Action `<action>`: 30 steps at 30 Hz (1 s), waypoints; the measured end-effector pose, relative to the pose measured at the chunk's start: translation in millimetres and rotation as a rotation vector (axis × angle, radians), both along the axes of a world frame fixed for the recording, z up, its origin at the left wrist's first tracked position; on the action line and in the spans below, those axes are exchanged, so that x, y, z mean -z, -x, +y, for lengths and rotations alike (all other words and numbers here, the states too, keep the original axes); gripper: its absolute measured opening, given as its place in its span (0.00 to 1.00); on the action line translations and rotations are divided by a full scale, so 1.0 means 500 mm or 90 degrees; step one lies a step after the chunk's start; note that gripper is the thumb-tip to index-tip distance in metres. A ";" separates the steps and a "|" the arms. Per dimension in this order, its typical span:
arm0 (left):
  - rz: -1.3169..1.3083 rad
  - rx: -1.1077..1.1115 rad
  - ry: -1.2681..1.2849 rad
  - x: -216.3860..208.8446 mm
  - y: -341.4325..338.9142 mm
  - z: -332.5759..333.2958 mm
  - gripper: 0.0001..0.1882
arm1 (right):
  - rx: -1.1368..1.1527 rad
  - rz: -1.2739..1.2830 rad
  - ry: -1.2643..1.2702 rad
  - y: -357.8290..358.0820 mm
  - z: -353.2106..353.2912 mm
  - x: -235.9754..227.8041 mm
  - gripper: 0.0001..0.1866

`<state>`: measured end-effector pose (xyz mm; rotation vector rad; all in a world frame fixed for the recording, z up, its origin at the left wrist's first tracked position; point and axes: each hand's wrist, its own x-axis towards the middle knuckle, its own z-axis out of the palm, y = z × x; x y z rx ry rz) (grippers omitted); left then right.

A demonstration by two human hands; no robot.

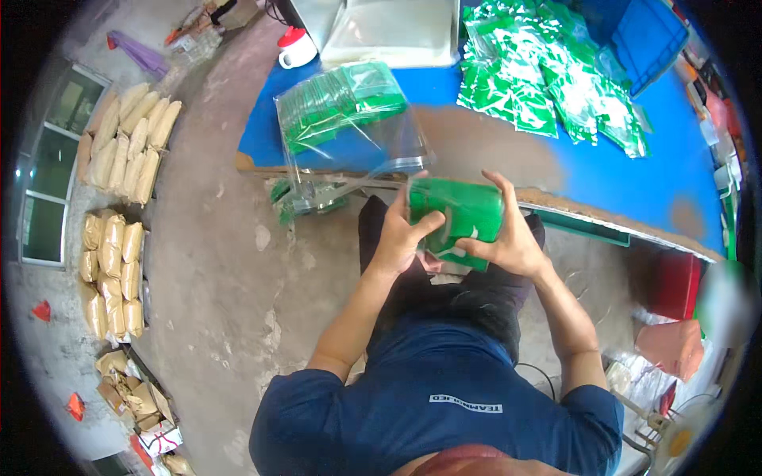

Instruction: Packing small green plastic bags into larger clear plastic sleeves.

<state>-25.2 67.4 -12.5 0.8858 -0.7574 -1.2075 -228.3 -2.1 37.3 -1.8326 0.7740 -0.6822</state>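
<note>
we hold a stack of green sachets [459,216] over our lap, just below the blue table [619,178] edge. our left hand [399,236] and right hand [508,238] are clamped on its ends. it looks light, glossy and slippery, best squeezed from both sides. a clear bag of sachets [349,119] lies nearby.

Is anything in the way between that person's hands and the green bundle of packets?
Nothing visible. The left hand and right hand already clasp the green bundle from both sides, above the lap. The clear bag of green packets lies apart on the blue table.
</note>
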 end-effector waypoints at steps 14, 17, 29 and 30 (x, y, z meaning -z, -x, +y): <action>-1.280 -0.344 0.133 -0.065 -0.300 -0.043 0.22 | 0.382 -0.103 0.352 -0.004 -0.137 0.046 0.48; -1.195 -0.346 0.219 -0.115 -0.295 -0.065 0.10 | 0.301 -0.215 0.148 -0.041 -0.113 -0.011 0.48; -1.303 -0.154 0.076 -0.142 -0.231 -0.043 0.37 | -0.001 -0.108 -0.368 -0.096 -0.175 -0.040 0.34; -1.336 -0.204 0.105 -0.121 -0.247 -0.041 0.34 | -0.054 -0.147 -0.365 -0.096 -0.197 -0.009 0.35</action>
